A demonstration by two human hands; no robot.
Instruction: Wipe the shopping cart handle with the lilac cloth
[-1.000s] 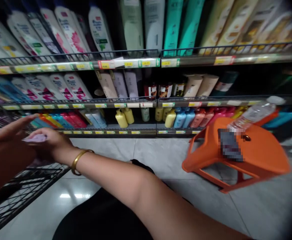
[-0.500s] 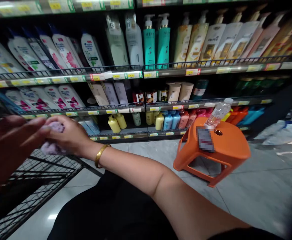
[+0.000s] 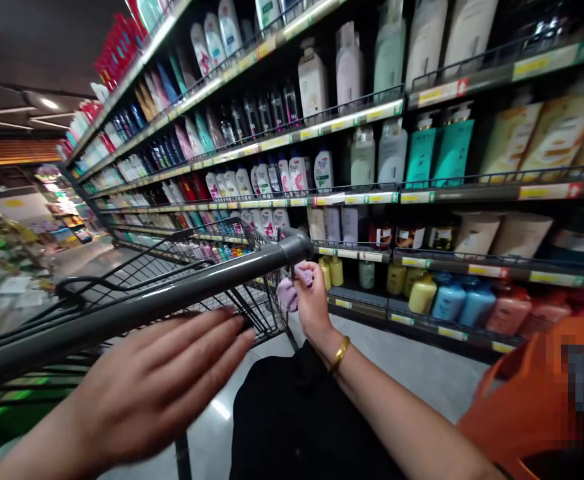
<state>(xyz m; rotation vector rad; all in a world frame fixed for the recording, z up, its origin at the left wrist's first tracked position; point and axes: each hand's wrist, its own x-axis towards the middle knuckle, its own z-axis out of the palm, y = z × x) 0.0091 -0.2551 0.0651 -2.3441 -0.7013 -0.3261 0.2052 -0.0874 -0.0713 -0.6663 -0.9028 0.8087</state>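
Observation:
My right hand [image 3: 316, 305], with a gold bangle [image 3: 340, 355] on its wrist, is closed on a crumpled light-purple cloth [image 3: 288, 295]. It is by the right end of a grey shopping cart handle [image 3: 172, 288], just below the bar's corner. My left hand [image 3: 159, 383] lies nearer, below the bar, palm down with its fingers stretched out and nothing in it. Whether the left fingers touch the bar or the cart frame, I cannot tell. Behind the bar is the black wire cart basket [image 3: 267, 303].
Shelves of shampoo bottles [image 3: 242, 180] run along the right and away to the far left. An orange plastic stool [image 3: 517, 393] stands close at the lower right, with a blurred-out item on it. Wrapped goods [image 3: 12, 267] line the left. Grey tiled floor [image 3: 387, 373] lies between.
The view has swung left, bringing the cart handle and the aisle into sight. The stool has shifted to the lower right edge. My right hand still holds the cloth; my left has moved apart from it.

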